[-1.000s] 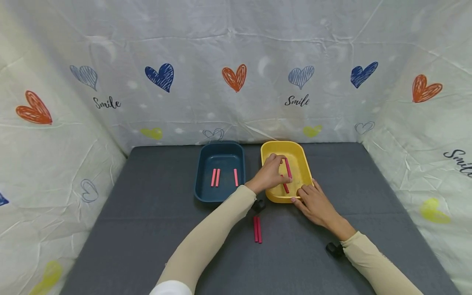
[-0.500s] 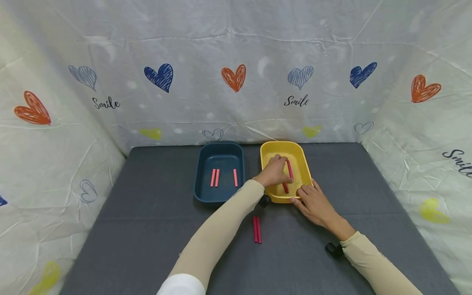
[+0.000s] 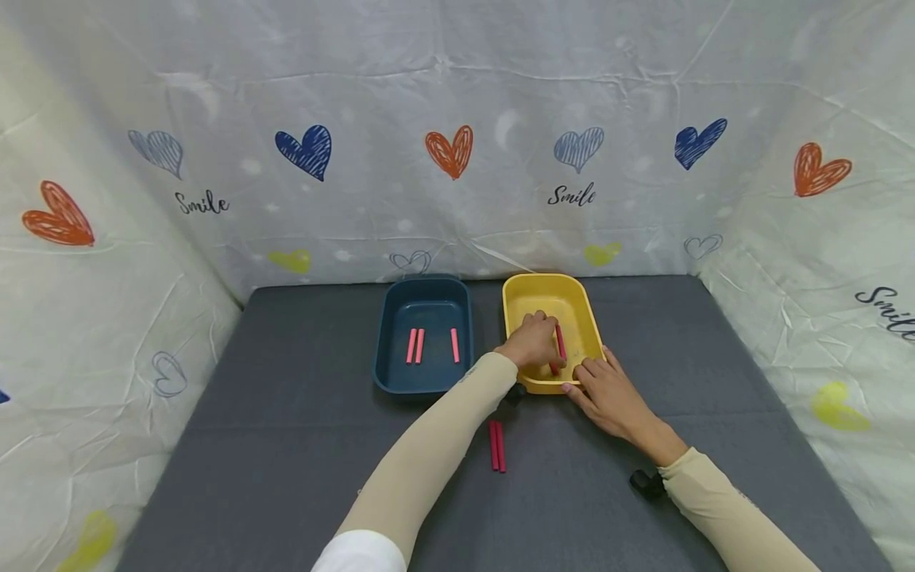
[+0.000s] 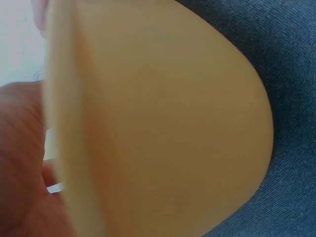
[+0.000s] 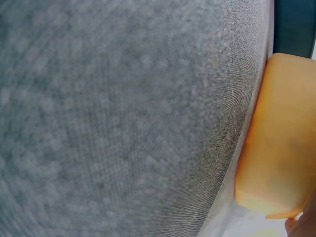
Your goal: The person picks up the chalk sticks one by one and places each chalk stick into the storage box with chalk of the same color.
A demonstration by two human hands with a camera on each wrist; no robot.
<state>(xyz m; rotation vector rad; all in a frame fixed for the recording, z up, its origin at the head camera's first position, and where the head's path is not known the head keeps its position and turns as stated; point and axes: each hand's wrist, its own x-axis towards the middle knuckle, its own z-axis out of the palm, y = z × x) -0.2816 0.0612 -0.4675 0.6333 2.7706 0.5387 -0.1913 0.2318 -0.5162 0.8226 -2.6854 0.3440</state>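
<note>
My left hand (image 3: 530, 342) reaches down into the yellow tray (image 3: 592, 330), thumb and fingertips pinching a slim dark pink stick (image 3: 561, 342). A second dark pink stick (image 3: 554, 369) lies beside it in the tray, mostly covered by the hand. With my right hand (image 3: 608, 397) I grip the tray's front right corner, fingers over the rim and thumb at the front wall. In the left wrist view the yellow tray wall (image 4: 173, 118) fills the middle and hides the fingertips. The right wrist view has the tray's outside (image 5: 279, 133) at its right edge.
Left of the yellow tray stands a dark blue tray (image 3: 422, 381) with several light pink sticks (image 3: 454, 346) in it. Two dark pink sticks (image 3: 497, 446) lie side by side on the grey cloth (image 3: 300, 445), near my left forearm. A printed white curtain (image 3: 357, 95) surrounds the table.
My left hand has moved slightly right and lowered the stick toward the near part of the yellow tray. The right hand keeps its hold on the corner.
</note>
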